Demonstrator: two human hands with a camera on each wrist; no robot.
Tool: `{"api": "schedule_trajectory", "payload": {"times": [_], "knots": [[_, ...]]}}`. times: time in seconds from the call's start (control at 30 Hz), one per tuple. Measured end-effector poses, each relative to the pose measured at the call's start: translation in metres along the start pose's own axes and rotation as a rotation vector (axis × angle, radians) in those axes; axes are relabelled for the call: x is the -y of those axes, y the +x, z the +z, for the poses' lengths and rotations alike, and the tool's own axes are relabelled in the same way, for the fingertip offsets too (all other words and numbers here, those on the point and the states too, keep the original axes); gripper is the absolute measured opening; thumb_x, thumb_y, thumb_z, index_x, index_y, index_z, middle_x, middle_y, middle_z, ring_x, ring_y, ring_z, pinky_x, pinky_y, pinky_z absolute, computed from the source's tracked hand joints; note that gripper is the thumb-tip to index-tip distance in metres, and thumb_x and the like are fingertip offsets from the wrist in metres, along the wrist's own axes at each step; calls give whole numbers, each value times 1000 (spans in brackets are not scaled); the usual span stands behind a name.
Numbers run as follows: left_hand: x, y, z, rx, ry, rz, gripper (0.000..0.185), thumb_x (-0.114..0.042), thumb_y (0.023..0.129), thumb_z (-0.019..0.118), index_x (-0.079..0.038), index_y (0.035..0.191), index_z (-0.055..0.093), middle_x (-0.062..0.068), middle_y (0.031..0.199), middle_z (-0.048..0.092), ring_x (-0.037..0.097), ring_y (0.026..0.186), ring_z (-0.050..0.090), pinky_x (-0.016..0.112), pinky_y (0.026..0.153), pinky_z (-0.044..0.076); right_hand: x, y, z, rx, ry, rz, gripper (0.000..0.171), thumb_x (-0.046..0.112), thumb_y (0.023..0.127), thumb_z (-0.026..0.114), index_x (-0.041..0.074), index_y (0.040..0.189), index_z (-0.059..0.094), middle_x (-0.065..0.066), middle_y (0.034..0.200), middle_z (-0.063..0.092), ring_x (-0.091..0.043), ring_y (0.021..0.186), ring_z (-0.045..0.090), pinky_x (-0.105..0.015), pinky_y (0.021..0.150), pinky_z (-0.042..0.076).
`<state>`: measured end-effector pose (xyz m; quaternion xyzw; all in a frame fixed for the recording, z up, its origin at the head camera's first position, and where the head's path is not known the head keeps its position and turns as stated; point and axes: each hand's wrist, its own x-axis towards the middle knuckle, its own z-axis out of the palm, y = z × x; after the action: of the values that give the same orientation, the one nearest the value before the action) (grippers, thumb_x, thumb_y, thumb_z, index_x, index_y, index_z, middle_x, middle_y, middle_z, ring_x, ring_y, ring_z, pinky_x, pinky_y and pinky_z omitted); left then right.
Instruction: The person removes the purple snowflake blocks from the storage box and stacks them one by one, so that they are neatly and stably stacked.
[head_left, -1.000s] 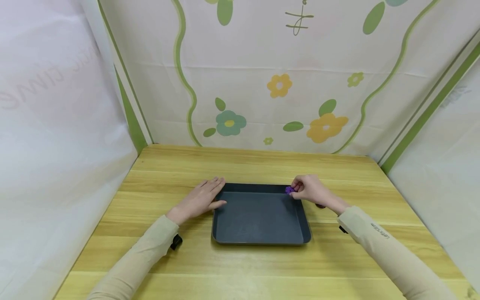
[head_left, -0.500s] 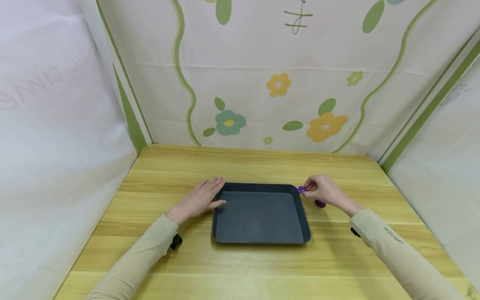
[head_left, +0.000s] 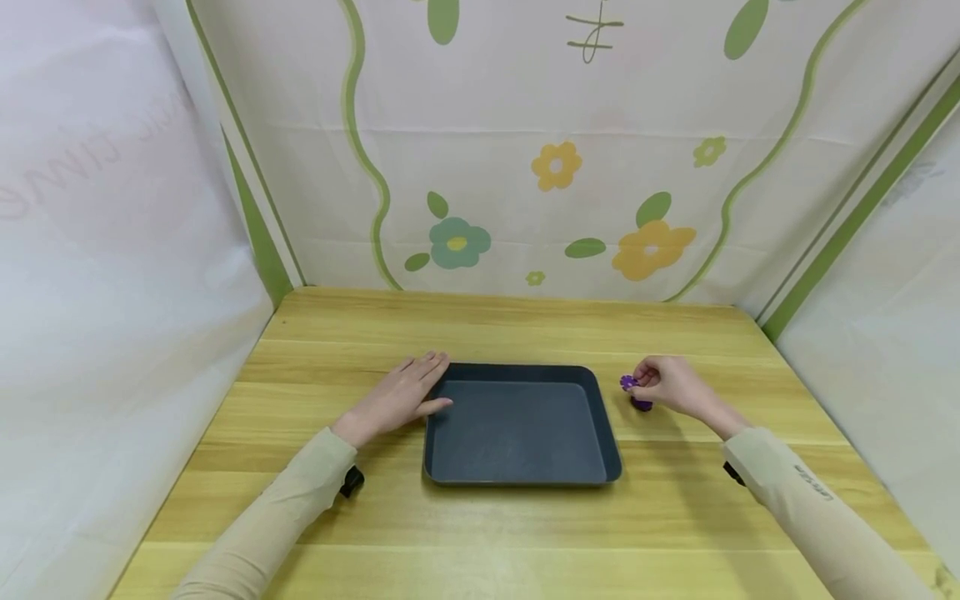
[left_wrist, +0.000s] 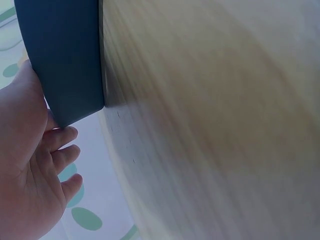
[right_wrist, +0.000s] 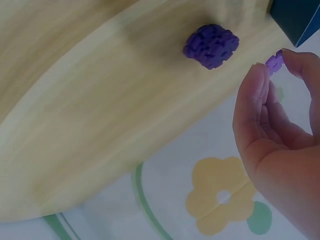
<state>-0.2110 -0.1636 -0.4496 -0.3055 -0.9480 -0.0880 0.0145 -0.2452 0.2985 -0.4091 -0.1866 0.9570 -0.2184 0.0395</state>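
Observation:
A dark blue-grey tray (head_left: 517,478) lies in the middle of the wooden table; its wall (left_wrist: 65,60) fills the top left of the left wrist view. My left hand (head_left: 405,396) lies flat with straight fingers against the tray's left edge. My right hand (head_left: 667,385) hovers to the right of the tray and pinches a small purple flower-shaped piece (head_left: 627,382) (right_wrist: 274,61) between thumb and fingers. A purple clump of such pieces (head_left: 642,404) (right_wrist: 211,45) sits on the table just under that hand.
The wooden table (head_left: 525,533) is enclosed by a flower-printed cloth backdrop (head_left: 555,167) behind and white sheets at both sides. Bare wood lies in front of the tray and behind it.
My right hand has moved right with the purple piece, from over the tray's far right corner to the table beside the tray, above the purple clump. The left hand stayed put.

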Motion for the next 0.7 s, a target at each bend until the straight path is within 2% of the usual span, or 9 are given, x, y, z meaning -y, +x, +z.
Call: {"api": "schedule_trajectory", "payload": {"times": [0.2, 0.7], "knots": [[1, 0, 1, -6, -6, -4, 76, -51, 100, 51, -3, 155, 30, 16, 161, 34, 32, 150, 32, 54, 122, 29, -9, -5, 0, 13, 0, 31, 21, 14, 82, 78, -3, 92, 69, -9, 83, 71, -12, 74, 62, -20, 62, 51], [2, 1, 3, -17, -3, 2, 75, -49, 100, 52, -2, 155, 32, 17, 160, 34, 33, 150, 32, 54, 122, 29, -22, -15, 1, 8, -33, 33, 21, 15, 83, 78, -2, 91, 69, -8, 82, 70, -13, 73, 63, -21, 62, 50]]}}
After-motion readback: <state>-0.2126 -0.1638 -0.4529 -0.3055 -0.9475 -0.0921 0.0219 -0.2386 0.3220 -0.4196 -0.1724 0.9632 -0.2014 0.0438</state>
